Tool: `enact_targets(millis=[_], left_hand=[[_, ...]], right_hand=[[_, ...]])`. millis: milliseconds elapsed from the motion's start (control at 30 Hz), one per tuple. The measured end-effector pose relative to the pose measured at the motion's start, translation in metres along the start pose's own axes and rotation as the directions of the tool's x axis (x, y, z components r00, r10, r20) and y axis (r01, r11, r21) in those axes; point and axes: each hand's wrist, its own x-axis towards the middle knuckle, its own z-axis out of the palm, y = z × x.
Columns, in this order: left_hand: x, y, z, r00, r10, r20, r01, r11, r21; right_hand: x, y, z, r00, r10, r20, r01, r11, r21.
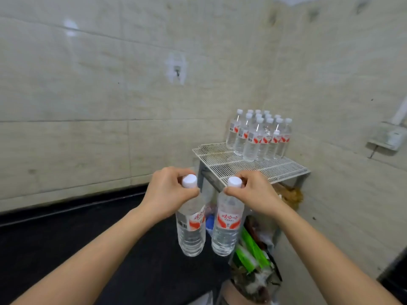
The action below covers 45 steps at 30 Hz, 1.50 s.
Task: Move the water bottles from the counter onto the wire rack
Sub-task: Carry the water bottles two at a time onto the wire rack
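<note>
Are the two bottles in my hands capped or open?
Capped. White caps sit on the left-hand bottle and the right-hand bottle.

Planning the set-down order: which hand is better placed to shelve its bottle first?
Probably the right hand: it grips the right bottle by the neck just before the wire rack, nearer the standing bottles. The left hand, gripping the left bottle, sits further left.

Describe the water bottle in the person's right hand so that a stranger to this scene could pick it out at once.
Find the white wire rack in the tiled corner. In front of it, the left hand and right hand each hold a bottle by the neck. The right-hand bottle shows its red label squarely to the camera; the left-hand bottle is turned partly aside.
</note>
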Motion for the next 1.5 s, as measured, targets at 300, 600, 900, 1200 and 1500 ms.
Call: enact_targets(millis=[300, 600, 900, 1200, 1500], left_hand=[[0.126, 0.075, 0.096, 0.988, 0.154, 0.029, -0.144, 0.963, -0.229], [0.242, 0.134, 0.191, 0.966, 0.217, 0.137, -0.175, 0.947, -0.268], [0.333, 0.16, 0.294, 0.975, 0.21, 0.065, -0.208, 0.977, -0.043], [0.403, 0.176, 0.377, 0.996, 0.08, 0.046, -0.084, 0.993, 0.089], [0.433, 0.174, 0.421, 0.998, 0.047, 0.045, -0.055, 0.98, 0.193]], right_hand=[[0.079, 0.075, -0.129, 0.98, 0.028, -0.199, -0.02, 0.999, 0.046], [0.152, 0.16, -0.228, 0.965, 0.063, -0.256, -0.08, 0.995, -0.053], [0.243, 0.27, -0.291, 0.971, -0.009, -0.24, -0.012, 0.996, -0.085], [0.34, 0.354, -0.301, 0.993, -0.084, -0.077, 0.084, 0.996, -0.012], [0.394, 0.394, -0.275, 0.997, -0.068, 0.042, 0.064, 0.994, 0.093]])
